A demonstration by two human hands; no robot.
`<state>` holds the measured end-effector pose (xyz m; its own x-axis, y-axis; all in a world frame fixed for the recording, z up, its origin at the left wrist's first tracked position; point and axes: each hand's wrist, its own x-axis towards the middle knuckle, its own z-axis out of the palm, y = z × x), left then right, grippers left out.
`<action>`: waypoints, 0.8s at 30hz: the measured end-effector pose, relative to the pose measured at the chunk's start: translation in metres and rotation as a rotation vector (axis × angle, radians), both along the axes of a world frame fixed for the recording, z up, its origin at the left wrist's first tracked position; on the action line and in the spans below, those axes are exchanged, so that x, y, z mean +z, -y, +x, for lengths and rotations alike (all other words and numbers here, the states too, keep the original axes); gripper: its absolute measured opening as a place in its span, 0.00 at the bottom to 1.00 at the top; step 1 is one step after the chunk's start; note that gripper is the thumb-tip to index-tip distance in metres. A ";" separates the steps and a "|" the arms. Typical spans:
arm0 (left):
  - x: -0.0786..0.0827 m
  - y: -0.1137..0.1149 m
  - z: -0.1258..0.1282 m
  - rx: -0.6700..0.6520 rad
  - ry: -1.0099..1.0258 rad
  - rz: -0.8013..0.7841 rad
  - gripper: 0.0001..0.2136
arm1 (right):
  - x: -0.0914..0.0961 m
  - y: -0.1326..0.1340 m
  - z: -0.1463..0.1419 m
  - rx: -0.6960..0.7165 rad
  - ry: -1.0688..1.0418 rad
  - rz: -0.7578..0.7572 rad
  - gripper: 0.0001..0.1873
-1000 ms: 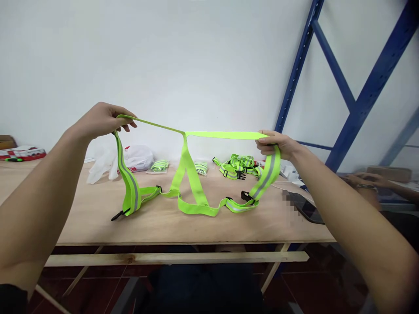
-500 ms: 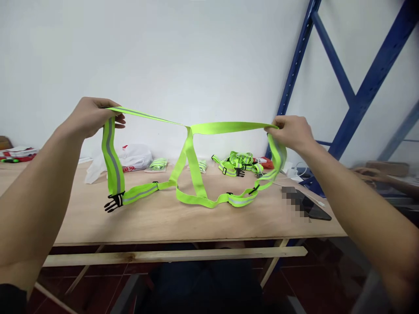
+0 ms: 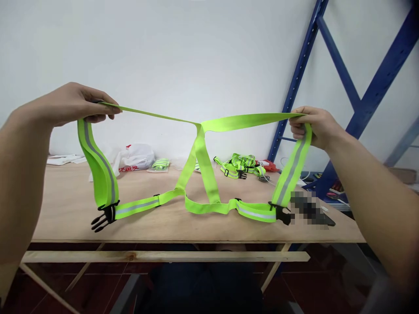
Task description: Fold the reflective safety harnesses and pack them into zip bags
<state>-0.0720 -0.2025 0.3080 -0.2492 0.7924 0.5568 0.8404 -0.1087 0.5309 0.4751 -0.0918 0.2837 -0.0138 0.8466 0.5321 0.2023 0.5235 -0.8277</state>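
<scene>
At the left, our left hand pinches the top strap of the harness and has moved farther out from the middle than a second ago. The left buckle half, edge-on then, now shows its prongs pointing down and left. At the right, our right hand has its fingers curled in a grip on the same strap and has moved outward too; the right buckle half, part-hidden half a second ago, now hangs plain at the lower corner. We judge that the harness is spread wider and its shape is easier to read, with the buckle halves apart. It hangs between our hands, in front of the counter's far part; whether its lower band touches the wood, we cannot tell.

Counting from the left: two hands, one bag, two packets, the second mostly behind the harness, one held harness with two sliders on its lower band, one pile of like straps, too tangled for us to number, one red wrapper beside it, and one phone, partly pixelated.
</scene>
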 end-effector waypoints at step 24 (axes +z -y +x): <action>-0.204 -0.184 0.039 -0.056 -0.617 -0.641 0.30 | -0.191 -0.120 -0.054 -0.295 1.194 -0.187 0.40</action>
